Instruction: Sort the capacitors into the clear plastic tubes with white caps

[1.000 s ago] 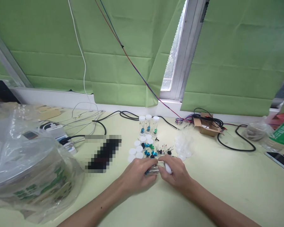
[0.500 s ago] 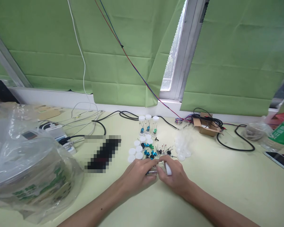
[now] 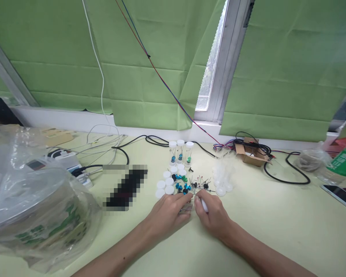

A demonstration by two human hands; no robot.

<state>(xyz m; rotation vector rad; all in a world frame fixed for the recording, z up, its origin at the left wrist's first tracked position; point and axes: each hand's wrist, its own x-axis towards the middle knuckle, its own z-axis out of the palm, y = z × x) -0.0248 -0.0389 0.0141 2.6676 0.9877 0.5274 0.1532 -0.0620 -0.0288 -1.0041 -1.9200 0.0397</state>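
My left hand (image 3: 171,209) is closed around a small clear vial (image 3: 186,209) that lies sideways, with thin parts faintly visible inside. Just to its right, my right hand (image 3: 213,211) grips a white cap (image 3: 204,206), which is apart from the vial. Beyond my fingers is a loose pile of blue, green and black pieces (image 3: 186,186) and thin pins (image 3: 200,182). Several white caps (image 3: 169,189) lie left of the pile. Behind it stand three capped clear vials (image 3: 180,152) with blue or green pieces inside.
Several empty clear vials (image 3: 222,179) lie right of the pile. A large plastic-wrapped tub (image 3: 43,215) occupies the left side. Cables and a small cardboard box (image 3: 252,154) sit by the wall; a phone (image 3: 341,198) lies at far right. A pixelated dark patch is left of the caps.
My right hand has drawn slightly away from my left, opening a small gap between the fingertips. The white cap has tilted and shifted a little left. My left hand stays almost still.
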